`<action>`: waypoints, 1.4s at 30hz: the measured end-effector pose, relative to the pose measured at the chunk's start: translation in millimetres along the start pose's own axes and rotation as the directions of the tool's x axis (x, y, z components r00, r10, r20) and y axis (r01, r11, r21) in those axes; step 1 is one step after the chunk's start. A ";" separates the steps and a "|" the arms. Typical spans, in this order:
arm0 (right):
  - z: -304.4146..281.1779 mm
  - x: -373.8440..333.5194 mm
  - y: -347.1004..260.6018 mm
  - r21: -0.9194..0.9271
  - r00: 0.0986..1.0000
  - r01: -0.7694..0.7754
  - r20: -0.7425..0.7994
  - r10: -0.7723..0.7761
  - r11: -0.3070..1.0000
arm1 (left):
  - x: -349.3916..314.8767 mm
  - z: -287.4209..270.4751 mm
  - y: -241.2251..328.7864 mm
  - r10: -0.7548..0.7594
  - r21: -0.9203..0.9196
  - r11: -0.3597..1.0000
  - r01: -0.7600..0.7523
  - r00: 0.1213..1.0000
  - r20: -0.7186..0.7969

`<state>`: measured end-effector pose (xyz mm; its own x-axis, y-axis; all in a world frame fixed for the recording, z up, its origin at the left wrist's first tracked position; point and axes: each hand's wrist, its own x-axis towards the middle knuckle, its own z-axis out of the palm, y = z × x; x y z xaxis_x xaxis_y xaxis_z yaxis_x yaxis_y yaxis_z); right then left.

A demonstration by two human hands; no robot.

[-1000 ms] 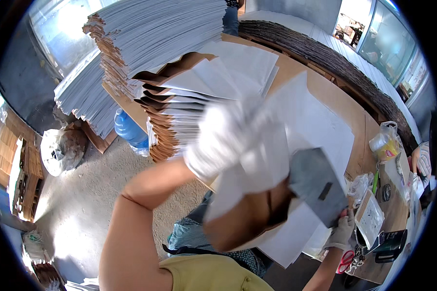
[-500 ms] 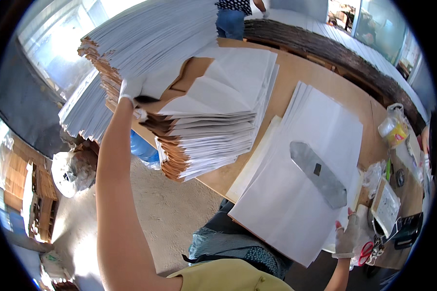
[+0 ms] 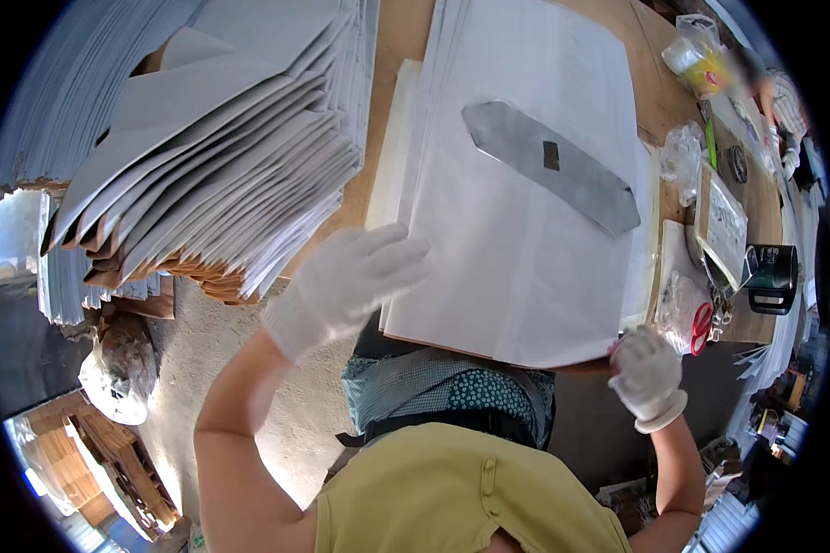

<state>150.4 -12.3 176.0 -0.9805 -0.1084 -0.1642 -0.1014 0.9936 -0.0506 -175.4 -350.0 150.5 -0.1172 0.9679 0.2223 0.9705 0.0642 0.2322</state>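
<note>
- Your left hand (image 3: 346,281), in a white glove, is over the near left edge of the sheets (image 3: 526,295). Its grip is relaxed and empty, with the fingers stretched out. If these fingers touch the paper, I am not able to see.
- Your right hand (image 3: 648,373), also in a white glove, is at the near right corner of the sheets. Its fingers are a little bent; whether this grip pinches the corner, I cannot say.
- The white sheets lie flat, one upon another, on the tabletop (image 3: 401,28), directly in front of your body.
- The grey plate (image 3: 516,143), long and with tapered ends, lies slantwise on the top sheet, toward its far right part. It has a small dark rectangle near the middle.
- To the left of the sheets, the folded bags (image 3: 231,157), white outside and brown inside, make a thick, overlapping pile.
- The red-handled scissors (image 3: 702,329) are near your right hand; the tape roll (image 3: 734,164) is farther away.
- At the upper right there is a co-worker's gloved hand (image 3: 788,157).
</note>
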 end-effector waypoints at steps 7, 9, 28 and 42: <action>27.3 3.6 66.1 0.934 0.564 -0.190 -0.149 0.812 0.304 | 14.6 68.4 -19.8 -0.481 -0.306 0.848 0.433 0.871 -0.099; 52.8 26.0 63.9 0.972 0.436 0.234 -0.125 0.891 0.021 | 22.6 92.9 -24.1 -0.570 -0.351 0.797 0.491 0.804 -0.169; 105.9 114.5 54.8 0.666 0.435 -0.650 -0.068 0.898 0.366 | 79.9 146.7 -34.6 -0.247 0.210 0.908 0.363 0.867 -0.432; 94.2 231.6 -34.0 0.419 0.718 -0.253 -0.523 0.460 0.872 | 126.0 142.3 -13.1 -0.394 0.028 0.910 0.413 0.885 -0.249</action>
<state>-57.4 -74.2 46.9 -0.8384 0.3961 0.3745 0.2303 0.8801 -0.4152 -173.0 -194.3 40.8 -0.5387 0.7706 0.3406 0.8407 0.4652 0.2771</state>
